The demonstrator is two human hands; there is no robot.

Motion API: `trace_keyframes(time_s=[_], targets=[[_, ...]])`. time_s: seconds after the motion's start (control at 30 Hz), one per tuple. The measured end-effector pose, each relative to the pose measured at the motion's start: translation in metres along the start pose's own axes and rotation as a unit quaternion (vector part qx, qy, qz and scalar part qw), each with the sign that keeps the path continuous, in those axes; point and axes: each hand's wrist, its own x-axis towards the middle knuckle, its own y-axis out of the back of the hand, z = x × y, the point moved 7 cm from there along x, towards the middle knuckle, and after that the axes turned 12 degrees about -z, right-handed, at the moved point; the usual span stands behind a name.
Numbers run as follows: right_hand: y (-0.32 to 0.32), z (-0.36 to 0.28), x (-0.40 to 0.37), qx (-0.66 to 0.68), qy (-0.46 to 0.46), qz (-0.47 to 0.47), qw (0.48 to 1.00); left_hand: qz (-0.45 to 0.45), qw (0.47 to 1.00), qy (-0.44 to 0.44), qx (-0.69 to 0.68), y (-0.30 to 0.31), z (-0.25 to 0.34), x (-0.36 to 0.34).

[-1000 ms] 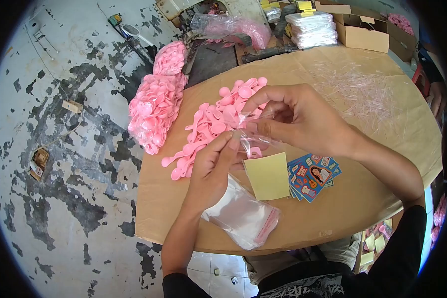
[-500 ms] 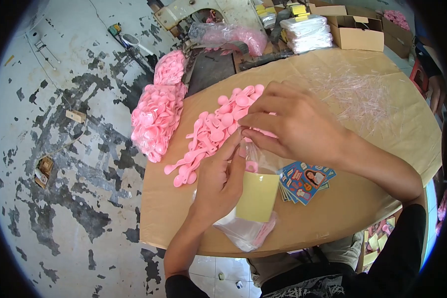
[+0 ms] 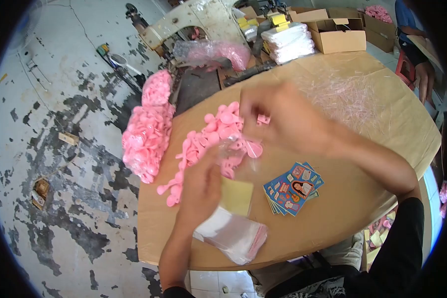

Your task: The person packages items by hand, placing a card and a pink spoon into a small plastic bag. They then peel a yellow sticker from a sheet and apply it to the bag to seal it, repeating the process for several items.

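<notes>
My left hand (image 3: 202,186) is closed on the upper part of a clear plastic bag with a pale yellow card (image 3: 237,196) in it. The bag's loose clear top (image 3: 236,144) overlaps the heap of pink plastic spoons (image 3: 203,141) behind it. My right hand (image 3: 278,116) is raised above the right end of the heap, fingers curled and smeared by motion; what it holds, if anything, I cannot tell. Under the yellow card lies a stack of clear plastic bags (image 3: 236,237). Right of it is a small fanned pile of blue printed cards (image 3: 294,189).
Large bags of pink spoons (image 3: 148,136) stand at the table's left edge. Thin clear strips (image 3: 345,97) lie scattered at the far right. Behind are a sewing-machine-like machine (image 3: 186,22), stacked clear packets (image 3: 289,42) and a cardboard box (image 3: 338,39). Another person's hand (image 3: 424,77) shows at far right.
My hands, fingertips together at the bag's top before, are now apart, with the right one away from the left. The bag's top has spread loosely. The whole view has shifted slightly.
</notes>
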Motion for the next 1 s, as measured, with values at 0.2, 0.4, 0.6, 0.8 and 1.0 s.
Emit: trace_keyframes(time_s=[0.2, 0.4, 0.6, 0.8, 1.0], targets=[[0.053, 0.06, 0.005, 0.359, 0.003, -0.133, 0.924, 0.096, 0.929, 0.101, -0.342, 0.007, -0.059, -0.001], [0.07, 0.193, -0.029, -0.26, -0.177, -0.051, 0.948, 0.002, 0.869, 0.159, -0.469, -0.014, -0.076, 0.005], [0.001, 0.098, 0.0, 0.08, -0.194, -0.105, 0.972, 0.0, 0.861, 0.135, -0.49, -0.021, -0.09, 0.002], [-0.091, 0.045, -0.009, 0.261, -0.151, -0.136, 0.944, -0.015, 0.848, 0.1, -0.521, -0.029, -0.067, -0.002], [-0.087, 0.047, -0.008, 0.289, -0.109, -0.086, 0.947, -0.005, 0.868, 0.074, -0.492, -0.028, -0.059, 0.0]])
